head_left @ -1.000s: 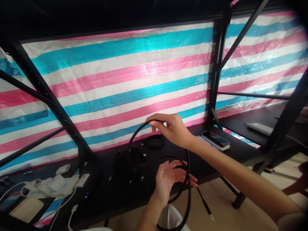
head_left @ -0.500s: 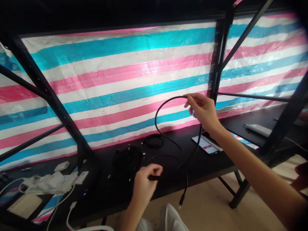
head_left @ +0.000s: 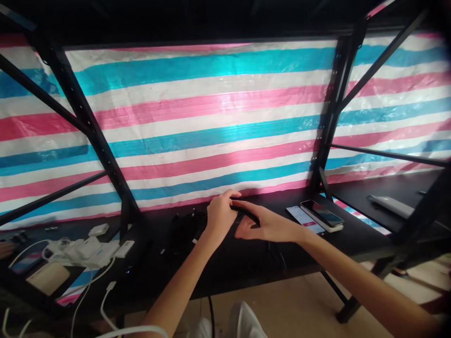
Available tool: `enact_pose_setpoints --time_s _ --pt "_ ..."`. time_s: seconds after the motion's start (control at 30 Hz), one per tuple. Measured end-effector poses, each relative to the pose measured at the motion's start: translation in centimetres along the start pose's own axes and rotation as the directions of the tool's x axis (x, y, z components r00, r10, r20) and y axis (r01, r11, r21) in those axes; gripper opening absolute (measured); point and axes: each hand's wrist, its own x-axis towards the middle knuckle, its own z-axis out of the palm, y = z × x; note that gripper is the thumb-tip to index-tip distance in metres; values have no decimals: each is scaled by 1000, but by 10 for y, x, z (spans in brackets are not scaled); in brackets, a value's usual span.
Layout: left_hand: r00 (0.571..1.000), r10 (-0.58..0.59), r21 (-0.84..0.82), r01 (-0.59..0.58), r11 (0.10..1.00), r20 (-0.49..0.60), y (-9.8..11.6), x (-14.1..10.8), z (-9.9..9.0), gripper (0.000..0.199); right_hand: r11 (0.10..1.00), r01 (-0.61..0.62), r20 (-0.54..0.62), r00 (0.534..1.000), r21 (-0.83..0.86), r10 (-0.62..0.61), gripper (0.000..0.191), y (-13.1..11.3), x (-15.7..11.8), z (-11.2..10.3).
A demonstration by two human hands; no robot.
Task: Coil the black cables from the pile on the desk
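A black cable (head_left: 248,214) is gathered between my two hands above the black table. My left hand (head_left: 221,213) is closed around one part of it, with the fingers curled. My right hand (head_left: 264,224) grips the cable just to the right, thumb below and fingers on top, close to the left hand. Part of the cable is hidden by the hands. Behind my left forearm lies a dark coil of cables (head_left: 183,232) with small light-coloured ends showing.
Two phones (head_left: 306,219) (head_left: 322,213) lie to the right, one on a white object. White chargers and cords (head_left: 88,251) crowd the left. Black metal posts (head_left: 79,103) frame the space, with a striped sheet (head_left: 211,108) behind. A white device (head_left: 391,204) rests far right.
My right hand has come down and left, bringing the raised cable loop to my left hand. My left hand has moved up and forward. The view has shifted slightly.
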Motion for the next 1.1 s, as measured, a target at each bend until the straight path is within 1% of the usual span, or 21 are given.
enact_pose_setpoints --time_s 0.03,0.1,0.17,0.2,0.27,0.33,0.4,0.5,0.57,0.6,0.67,0.73,0.77,0.8,0.83,0.87,0.93,0.97,1.03,1.07,1.1 --pt "1000 0 -1 0 1000 4 1 -2 -3 34 1000 -20 5 1000 4 20 68 -1 0 3" --pt "1000 -6 -42 7 999 11 -1 -7 -12 28 998 -68 -33 997 -11 67 54 3 -1 0" --pt "999 -37 -115 35 993 -18 -5 -12 -24 18 991 -122 -80 990 -56 117 40 10 -3 -12" --pt "997 -66 -154 58 986 -45 -7 -14 -31 16 985 -148 -72 987 -87 142 36 14 -4 -20" --pt "986 -132 -212 110 971 -98 -10 -16 -42 16 978 -175 1 984 -111 177 34 22 -7 -35" --pt "977 -181 -240 151 959 -110 -12 -16 -50 19 986 -161 118 979 -48 165 35 30 -11 -43" --pt "970 -214 -256 179 950 -117 -13 -13 -56 20 987 -138 203 972 78 119 39 36 -16 -44" --pt "947 -259 -285 199 938 -192 -15 -9 -60 24 962 -153 235 967 227 98 40 41 -21 -39" --pt "929 -273 -269 204 941 -249 -19 -8 -62 25 964 -157 188 975 213 117 37 42 -23 -39" --pt "923 -278 -255 211 944 -267 -21 -7 -63 24 974 -147 132 983 171 125 35 41 -24 -40" --pt "915 -296 -230 236 944 -273 -27 -8 -64 22 990 -125 -22 992 63 127 36 39 -24 -46" --pt "915 -329 -231 276 933 -233 -33 -11 -66 25 994 -112 -181 978 -9 108 37 38 -24 -55" --pt "921 -346 -242 299 923 -181 -35 -13 -67 27 994 -108 -245 965 -26 98 37 38 -24 -60" --pt "927 -361 -258 327 909 -98 -37 -15 -68 30 994 -103 -291 953 -36 88 37 39 -24 -64" --pt "929 -370 -278 355 892 -1 -38 -16 -69 32 994 -103 -310 947 -41 85 37 40 -24 -67" --pt "924 -370 -304 380 873 93 -38 -17 -69 33 994 -105 -298 951 -41 89 36 42 -23 -68" --pt "909 -349 -362 413 836 229 -35 -18 -68 34 992 -123 -186 976 -24 116 37 46 -23 -68" --pt "904 -342 -397 421 816 257 -33 -17 -66 34 991 -135 -109 985 -9 133 40 47 -22 -65" --pt "901 -336 -459 430 778 274 -23 -14 -62 34 989 -145 23 989 34 144 51 44 -19 -58" --pt "899 -329 -475 433 766 288 -17 -13 -60 34 989 -138 54 989 59 135 55 41 -18 -54" --pt "898 -316 -479 432 764 306 -11 -11 -58 35 990 -120 59 991 79 116 56 36 -16 -49"
